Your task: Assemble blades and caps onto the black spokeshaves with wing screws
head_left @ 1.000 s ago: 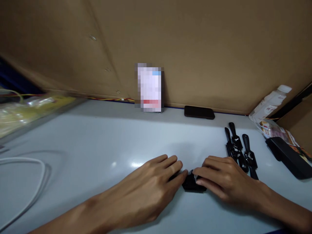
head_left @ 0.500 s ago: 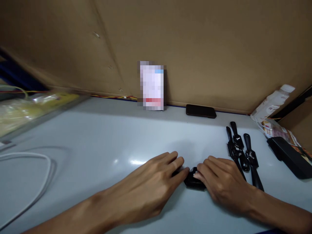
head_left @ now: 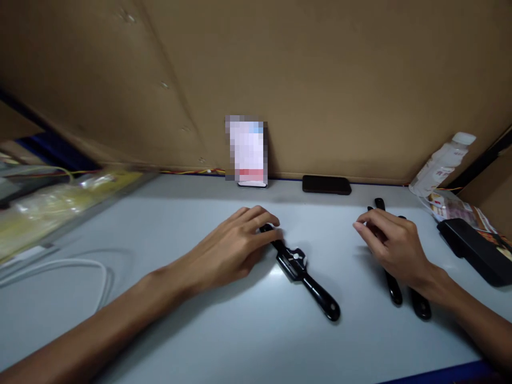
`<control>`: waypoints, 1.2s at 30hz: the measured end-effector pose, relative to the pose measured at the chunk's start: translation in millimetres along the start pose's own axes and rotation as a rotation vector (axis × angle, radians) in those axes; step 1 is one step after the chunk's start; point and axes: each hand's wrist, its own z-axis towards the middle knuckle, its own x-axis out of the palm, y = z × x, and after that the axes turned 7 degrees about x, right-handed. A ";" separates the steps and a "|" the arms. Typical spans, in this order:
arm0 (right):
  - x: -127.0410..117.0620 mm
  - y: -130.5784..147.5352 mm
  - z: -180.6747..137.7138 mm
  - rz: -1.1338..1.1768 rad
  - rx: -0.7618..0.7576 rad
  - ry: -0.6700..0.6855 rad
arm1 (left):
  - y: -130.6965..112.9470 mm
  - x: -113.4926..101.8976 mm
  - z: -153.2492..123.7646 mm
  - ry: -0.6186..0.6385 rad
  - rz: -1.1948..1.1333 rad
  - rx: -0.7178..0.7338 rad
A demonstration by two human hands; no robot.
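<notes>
A black spokeshave (head_left: 296, 262) lies slantwise on the table, its near handle pointing down and right. My left hand (head_left: 240, 240) grips the far handle between thumb and fingers. Off to the right, my right hand (head_left: 394, 242) is over several other black spokeshaves (head_left: 394, 290) and hides most of them. Its fingers are curled, with thumb and forefinger tips together. Whether anything small is between them I cannot make out.
A lit phone (head_left: 250, 152) leans on the cardboard wall, and a dark phone (head_left: 326, 184) lies beside it. At right are a plastic bottle (head_left: 442, 165) and a black object (head_left: 474, 250). A white cable (head_left: 60, 262) and plastic bags (head_left: 68, 200) lie at left.
My right hand has left the spokeshave and moved right, over the others. My left hand has moved up and left with the spokeshave, which now lies slanted and more in view.
</notes>
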 end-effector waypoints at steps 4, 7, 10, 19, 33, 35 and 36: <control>2.0 2.1 -1.6 -0.012 -0.017 0.039 | -16.7 0.2 3.4 0.016 -0.137 0.033; 2.1 4.9 -3.8 -0.026 -0.033 0.086 | -30.1 -1.2 8.2 0.082 -0.200 0.018; 2.5 7.7 -6.6 -0.027 -0.046 0.152 | -32.8 -3.7 9.3 0.131 -0.275 -0.041; 12.6 50.1 -30.6 0.127 -0.095 0.475 | -49.2 3.8 5.9 0.041 -0.448 -0.142; 13.4 37.1 -40.4 -0.158 -0.404 0.310 | -44.1 4.6 3.6 0.018 -0.453 -0.063; 13.7 37.4 -40.6 -0.132 -0.379 0.332 | -45.2 6.7 3.1 -0.003 -0.499 -0.094; 14.0 37.6 -40.6 -0.113 -0.365 0.334 | -46.2 7.2 2.9 -0.006 -0.515 -0.107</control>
